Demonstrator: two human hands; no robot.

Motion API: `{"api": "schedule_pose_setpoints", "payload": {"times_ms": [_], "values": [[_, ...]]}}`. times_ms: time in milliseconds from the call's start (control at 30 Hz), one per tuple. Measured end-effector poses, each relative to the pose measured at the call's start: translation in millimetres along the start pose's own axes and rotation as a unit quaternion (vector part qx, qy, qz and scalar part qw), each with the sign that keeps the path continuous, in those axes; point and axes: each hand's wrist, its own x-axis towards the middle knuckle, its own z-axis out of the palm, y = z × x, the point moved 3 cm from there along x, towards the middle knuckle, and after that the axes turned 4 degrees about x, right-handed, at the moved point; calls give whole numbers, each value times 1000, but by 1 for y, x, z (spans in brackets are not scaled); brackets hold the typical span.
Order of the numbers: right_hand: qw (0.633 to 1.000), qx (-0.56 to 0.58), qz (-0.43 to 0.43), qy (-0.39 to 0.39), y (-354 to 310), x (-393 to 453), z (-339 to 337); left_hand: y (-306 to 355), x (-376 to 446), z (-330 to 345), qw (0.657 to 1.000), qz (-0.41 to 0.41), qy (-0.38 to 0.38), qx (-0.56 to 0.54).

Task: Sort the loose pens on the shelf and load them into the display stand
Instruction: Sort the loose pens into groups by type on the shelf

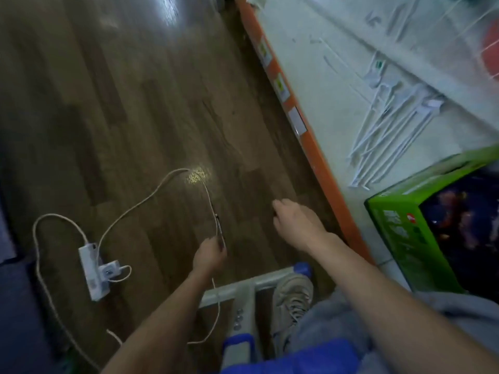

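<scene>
While the view is tilted and pretty blurry, you can make out the left hand (209,255) pinching a thin dark pen (220,229) by its near end, low over the wood floor (121,117). The right hand (294,220) hangs over the floor just beside the shelf's orange edge (318,155), fingers loosely curled and, as far as I can tell, holding nothing.

More pens (383,141) lie in a loose white heap on the pale shelf (310,76) on the right, near a green box (410,233). No display stand that I can pick out from here.

Handling guess: a pen is light, stiff and smooth, so it'll roll or slip if you squeeze only the tip. I'd take each one mid-barrel with thumb and two fingers. The heap looks crisscrossed, so lifting one from the top probably beats dragging from below.

Other stuff: a white power strip (91,271) with a cord (151,195) snaking across the floor on the left, and a shoe (291,295) resting on a metal stool frame (243,290) at the near edge.
</scene>
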Motion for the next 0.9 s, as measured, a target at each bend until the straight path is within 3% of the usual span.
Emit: {"api": "schedule_pose_setpoints", "payload": {"times_ms": [333, 533, 700, 900], "values": [[996, -9, -1, -87, 35, 79, 57, 1, 86, 51, 985, -158, 3, -72], [996, 19, 20, -86, 61, 104, 79, 1, 123, 72, 961, -255, 11, -103], [995, 16, 25, -93, 67, 107, 88, 11, 129, 72, 969, -234, 15, -82], [997, 17, 30, -62, 54, 99, 57, 65, 108, 44, 977, -103, 71, -175]]}}
